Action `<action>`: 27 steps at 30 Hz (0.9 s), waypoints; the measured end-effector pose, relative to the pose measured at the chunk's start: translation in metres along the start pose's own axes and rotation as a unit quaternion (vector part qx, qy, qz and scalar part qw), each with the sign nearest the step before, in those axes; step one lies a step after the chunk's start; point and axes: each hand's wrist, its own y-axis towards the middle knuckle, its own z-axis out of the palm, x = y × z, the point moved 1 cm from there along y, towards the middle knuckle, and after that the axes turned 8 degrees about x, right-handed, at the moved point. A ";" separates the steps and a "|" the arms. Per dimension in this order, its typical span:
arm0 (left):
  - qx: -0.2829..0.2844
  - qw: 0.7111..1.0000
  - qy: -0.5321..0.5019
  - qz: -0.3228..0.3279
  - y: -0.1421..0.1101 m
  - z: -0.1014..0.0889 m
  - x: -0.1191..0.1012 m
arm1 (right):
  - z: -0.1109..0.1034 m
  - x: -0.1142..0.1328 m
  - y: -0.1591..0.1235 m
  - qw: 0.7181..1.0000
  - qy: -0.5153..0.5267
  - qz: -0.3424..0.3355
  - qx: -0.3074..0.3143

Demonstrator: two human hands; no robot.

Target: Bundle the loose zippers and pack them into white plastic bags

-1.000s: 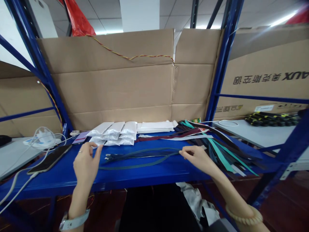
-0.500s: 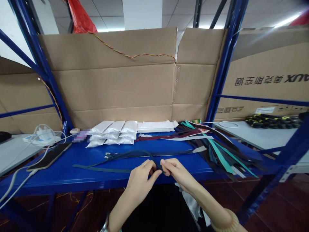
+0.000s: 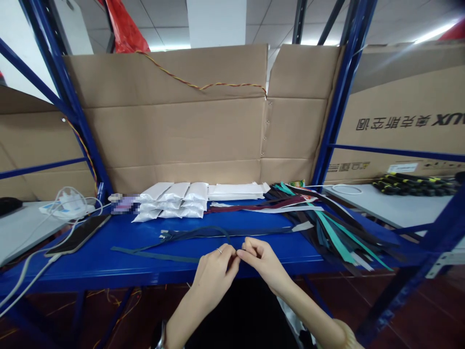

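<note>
In the head view, a dark blue zipper [image 3: 163,256] runs in two strands over the blue shelf to my hands. My left hand [image 3: 216,269] is closed on it in a pinch near the shelf's front edge. Right beside it, my right hand [image 3: 264,264] pinches the same zipper, thumb and fingertips meeting the left hand's fingertips. The pinched part is mostly hidden by my fingers. Just beyond my hands another navy zipper [image 3: 254,232] lies flat, a pale end at its right.
Stacked white packets [image 3: 178,201] and flat white strips [image 3: 238,191] stand at the back. A pile of teal, black and maroon zippers [image 3: 336,237] spreads at right. A phone [image 3: 78,236] with a white cable lies left. Blue posts [image 3: 336,102] and cardboard [image 3: 189,131] bound the shelf.
My fingertips have drawn closer together, and the zipper piece that showed between them is now mostly covered. The view has shifted slightly; things on the shelf have stayed in place.
</note>
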 end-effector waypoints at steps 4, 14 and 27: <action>-0.013 0.999 0.038 0.003 -0.001 0.000 0.000 | 0.000 -0.001 0.001 1.000 0.008 0.019 0.015; 0.023 0.986 0.157 0.049 0.000 -0.006 0.005 | -0.003 -0.002 0.000 0.972 -0.235 0.003 0.018; 0.072 0.979 0.190 -0.026 -0.002 -0.054 0.046 | -0.053 0.016 0.001 0.958 -0.263 -0.015 -0.114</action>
